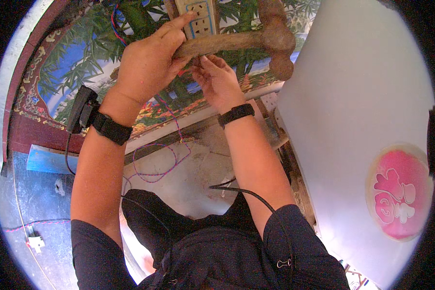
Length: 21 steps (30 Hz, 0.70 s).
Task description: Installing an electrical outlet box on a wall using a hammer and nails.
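My left hand (147, 65) is closed around a rough wooden bar (232, 41), its index finger reaching onto a socket strip (201, 29) with a blue-outlined face. Just below the bar, my right hand (212, 79) has its fingertips bent together on something small that I cannot make out, partly hidden; a bit of red shows beside it. The socket strip sits on a wooden piece against a painted panel (63, 77) with bamboo leaves. A thin twisted red and blue wire (176, 121) hangs down beneath my hands.
A large white panel (343, 87) with a pink round decal (398, 191) fills the right. At left are a blue surface (19, 193) and a small white fitting (35, 244) on wires. Loops of wire (154, 180) lie over the grey floor below, near my dark-clothed legs.
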{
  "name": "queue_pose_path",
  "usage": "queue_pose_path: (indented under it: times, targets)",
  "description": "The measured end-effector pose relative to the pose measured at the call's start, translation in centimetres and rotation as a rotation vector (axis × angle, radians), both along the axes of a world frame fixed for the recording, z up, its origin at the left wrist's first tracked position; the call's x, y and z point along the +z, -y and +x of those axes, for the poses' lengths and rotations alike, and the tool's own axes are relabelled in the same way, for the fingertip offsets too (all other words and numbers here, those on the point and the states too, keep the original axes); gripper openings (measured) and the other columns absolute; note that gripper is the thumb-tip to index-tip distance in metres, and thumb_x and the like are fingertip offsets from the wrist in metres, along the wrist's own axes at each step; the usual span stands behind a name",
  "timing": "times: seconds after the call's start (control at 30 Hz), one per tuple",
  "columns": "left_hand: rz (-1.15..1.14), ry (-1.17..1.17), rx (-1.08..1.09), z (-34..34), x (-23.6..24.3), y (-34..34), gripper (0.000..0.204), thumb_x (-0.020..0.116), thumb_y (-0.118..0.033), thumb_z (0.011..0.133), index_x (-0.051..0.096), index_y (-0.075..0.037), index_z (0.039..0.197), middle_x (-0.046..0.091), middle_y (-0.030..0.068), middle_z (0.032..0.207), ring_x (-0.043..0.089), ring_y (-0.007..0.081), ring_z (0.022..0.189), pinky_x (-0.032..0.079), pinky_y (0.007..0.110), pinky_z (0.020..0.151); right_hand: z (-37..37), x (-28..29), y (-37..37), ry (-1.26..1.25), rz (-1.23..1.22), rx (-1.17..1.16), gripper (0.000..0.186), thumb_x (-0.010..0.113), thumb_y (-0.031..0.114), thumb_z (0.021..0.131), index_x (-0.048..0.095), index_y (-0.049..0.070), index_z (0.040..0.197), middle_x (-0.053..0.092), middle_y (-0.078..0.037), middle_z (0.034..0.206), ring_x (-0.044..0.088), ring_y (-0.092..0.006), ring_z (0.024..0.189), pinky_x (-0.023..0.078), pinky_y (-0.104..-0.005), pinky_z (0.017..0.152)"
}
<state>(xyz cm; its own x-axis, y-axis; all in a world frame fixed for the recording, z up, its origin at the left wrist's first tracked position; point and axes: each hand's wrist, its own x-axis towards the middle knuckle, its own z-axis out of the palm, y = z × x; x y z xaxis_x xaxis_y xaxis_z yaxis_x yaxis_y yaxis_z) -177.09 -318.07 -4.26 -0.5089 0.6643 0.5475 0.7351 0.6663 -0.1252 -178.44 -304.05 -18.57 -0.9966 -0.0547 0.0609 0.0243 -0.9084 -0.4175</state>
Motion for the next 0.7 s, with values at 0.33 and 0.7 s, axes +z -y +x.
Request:
queue_pose_path:
  times: [0.33,0.7]
  targets:
    - [-0.023,-0.017,-0.017,0.0,0.2,0.1,0.032,0.075,-0.008,0.072,0.050,-0.007,0.092,0.053,0.0035,0.138,0.065,0.0322,0.089,0.054,0.038,0.067,-0.4,0.6,-1.1,-0.016,0.134,0.022,0.016,0.061,0.009,0.093,0.058,0.004,0.107,0.068,-0.010,0.095,0.069,-0.0242,0.075,0.059,-0.0331,0.063]
    - [-0.076,0.037,0.019,0.4,0.5,0.8,0.031,0.073,-0.009,0.075,0.051,-0.006,0.097,0.053,0.0048,0.138,0.065,0.0334,0.097,0.055,0.038,0.072,-0.5,0.9,-1.3,-0.074,0.161,0.043,0.022,0.062,0.014,0.093,0.059,0.003,0.111,0.068,-0.013,0.096,0.070,-0.0271,0.080,0.061,-0.0360,0.069]
